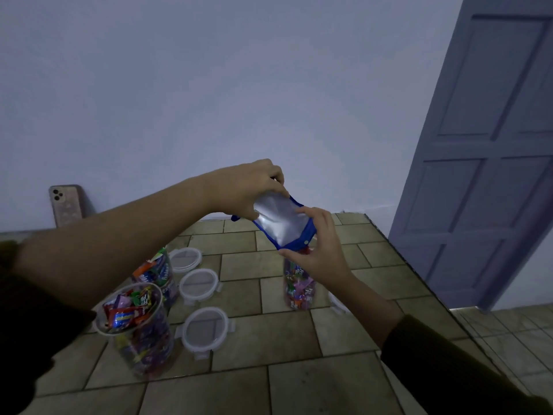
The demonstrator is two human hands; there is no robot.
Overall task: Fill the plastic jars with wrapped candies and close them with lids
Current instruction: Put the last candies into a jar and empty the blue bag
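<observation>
We tip the candy bag point(281, 223) mouth-down over the jar point(299, 292) that we are filling, so the sweets can slide out by their own weight. Our left hand point(251, 190) pinches the raised end of the bag, above and to the left of that jar, with fingers curled tight on the foil to keep the slant. Our right hand point(320, 247) is clamped on the bag's blue mouth just above the jar, we judge to steer the opening so that nothing spills onto the counter point(299, 339).

The bag looks flat and slack, a silver face edged in blue; it seems nearly empty. The jar stands upright on the counter. It is clear plastic, and wrapped candies point(294, 283) in red, purple and blue show through its wall almost to the top. Its rim is hidden by the bag and our fingers.

Well to the left of this jar stand two more: the nearer jar point(137, 330), open and heaped, and the farther jar point(158, 274), also full. Between them and our jar three lids point(199, 284) lie flat, ready to hand. A fourth lid point(338, 302) peeps out just right of the jar, behind our forearm. No jar is lidded yet, so closing remains. A phone point(65, 205) leans on the wall, far to the left.
</observation>
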